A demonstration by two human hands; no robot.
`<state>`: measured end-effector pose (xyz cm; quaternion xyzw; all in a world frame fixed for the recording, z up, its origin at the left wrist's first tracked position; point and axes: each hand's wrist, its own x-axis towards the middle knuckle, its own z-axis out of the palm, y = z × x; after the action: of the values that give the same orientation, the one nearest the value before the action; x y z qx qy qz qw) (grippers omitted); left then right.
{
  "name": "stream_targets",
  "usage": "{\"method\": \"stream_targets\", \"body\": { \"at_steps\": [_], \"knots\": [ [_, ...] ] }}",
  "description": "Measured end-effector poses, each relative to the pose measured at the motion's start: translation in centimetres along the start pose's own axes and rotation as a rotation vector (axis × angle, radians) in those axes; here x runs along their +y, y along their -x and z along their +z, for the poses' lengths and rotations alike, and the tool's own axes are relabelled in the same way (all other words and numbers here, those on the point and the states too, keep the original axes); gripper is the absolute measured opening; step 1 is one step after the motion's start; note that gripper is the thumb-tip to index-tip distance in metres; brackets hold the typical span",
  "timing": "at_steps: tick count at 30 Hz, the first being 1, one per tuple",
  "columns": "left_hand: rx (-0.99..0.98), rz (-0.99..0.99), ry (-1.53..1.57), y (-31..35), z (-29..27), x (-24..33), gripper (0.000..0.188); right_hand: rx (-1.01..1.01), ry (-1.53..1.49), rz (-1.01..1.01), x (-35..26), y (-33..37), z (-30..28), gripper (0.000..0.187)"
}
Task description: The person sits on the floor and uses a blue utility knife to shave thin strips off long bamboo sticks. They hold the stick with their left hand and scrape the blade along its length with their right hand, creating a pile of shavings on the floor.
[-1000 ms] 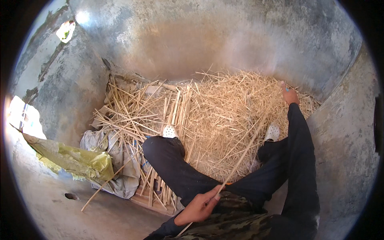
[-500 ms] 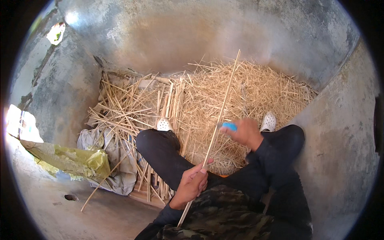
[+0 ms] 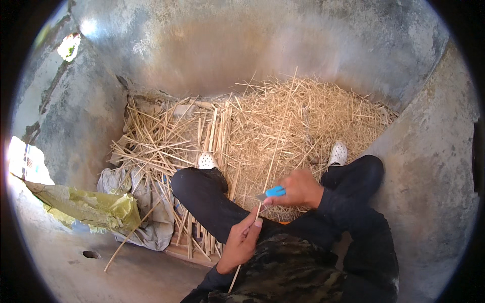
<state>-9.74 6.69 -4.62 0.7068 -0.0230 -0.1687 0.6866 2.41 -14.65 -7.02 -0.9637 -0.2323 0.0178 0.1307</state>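
My left hand is closed round the lower part of a long, thin wooden strip, which slants up and away over the heap of shavings. In my right hand is a knife with a blue handle. Its short grey blade meets the strip just above my left fingers. The strip's near end sticks out below my left hand, over my lap.
Pale shavings are heaped ahead, against a grey wall. Cut strips lie in a loose pile at left. Beside them are grey sacking and a torn yellow-green sheet. My feet wear white clogs.
My right hand and the knife have come down along the strip, closer to my left hand. The strip's far end has shifted slightly left and lower.
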Motion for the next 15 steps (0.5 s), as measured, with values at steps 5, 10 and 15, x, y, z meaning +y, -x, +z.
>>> {"method": "stream_targets", "body": {
  "at_steps": [5, 10, 15],
  "knots": [
    [-0.033, -0.013, -0.058, 0.0, 0.7, -0.2, 0.041, -0.005, -0.172, 0.234, 5.5, -2.5, -0.9, 0.084],
    [0.003, -0.037, -0.063, -0.3, -0.2, -0.4, 0.039, 0.082, 0.009, -0.141, -0.4, 0.3, 0.6, 0.078],
    [-0.035, -0.021, -0.034, -0.8, 0.6, 0.6, 0.039, 0.225, -0.063, 0.025, 3.1, -2.1, -0.1, 0.074]
  ]
}}
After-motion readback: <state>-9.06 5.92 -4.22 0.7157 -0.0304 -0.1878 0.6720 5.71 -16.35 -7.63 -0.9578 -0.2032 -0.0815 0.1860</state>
